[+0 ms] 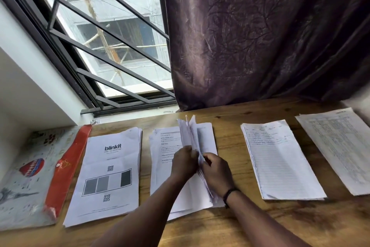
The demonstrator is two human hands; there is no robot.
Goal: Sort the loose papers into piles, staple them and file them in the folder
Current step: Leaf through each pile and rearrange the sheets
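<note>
Several paper piles lie in a row on the wooden table (230, 224). Leftmost is a pile topped by a "blinkit" sheet (108, 174). The middle pile (162, 158) has printed text, and above it stands a bundle of sheets (192, 134), held on edge and fanned open at the top. My left hand (184, 163) grips the bundle from the left and my right hand (217, 173), with a dark band on the wrist, grips it from the right. Right of these lie a lined handwritten pile (280, 162) and a pile of printed tables (340, 146). A patterned folder (26, 178) with a red flap lies far left.
A dark purple curtain (260, 36) hangs down to the table's far edge. A barred window (112, 46) and a white sill stand at the back left. Bare wood shows along the table's front edge and between the piles.
</note>
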